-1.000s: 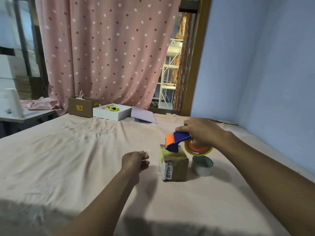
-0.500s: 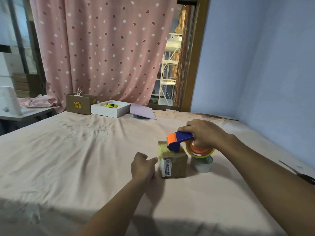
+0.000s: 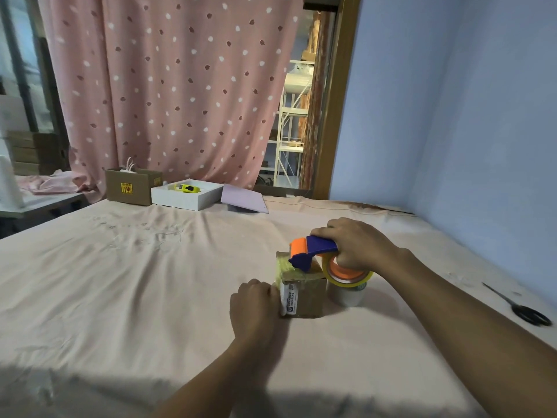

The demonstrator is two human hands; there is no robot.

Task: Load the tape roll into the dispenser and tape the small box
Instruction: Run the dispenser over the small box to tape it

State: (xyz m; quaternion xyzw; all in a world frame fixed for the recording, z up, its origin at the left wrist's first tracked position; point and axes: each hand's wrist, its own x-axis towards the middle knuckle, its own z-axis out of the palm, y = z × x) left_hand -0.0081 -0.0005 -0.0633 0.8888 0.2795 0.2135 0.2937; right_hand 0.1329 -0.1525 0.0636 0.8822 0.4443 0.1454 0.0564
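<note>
A small brown cardboard box [image 3: 306, 297] with a white label stands on the pink cloth right of centre; clear tape lies across its top. My right hand [image 3: 355, 244] grips a blue and orange tape dispenser [image 3: 312, 253] loaded with a yellowish tape roll [image 3: 346, 274]. The dispenser's nose rests on the box top. My left hand [image 3: 254, 306] presses against the box's left side, fingers curled on it. A second, pale tape roll [image 3: 346, 295] stands on the cloth just right of the box, under the dispenser.
Black scissors [image 3: 521, 309] lie at the right edge of the cloth. Along the far edge stand a brown carton [image 3: 129, 187], a white tray [image 3: 185, 197] with a yellow tool, and a lilac lid [image 3: 244, 200]. A blue wall runs along the right.
My left hand has moved right from open cloth and now touches the box's left side. The dispenser in my right hand has stayed on the box top.
</note>
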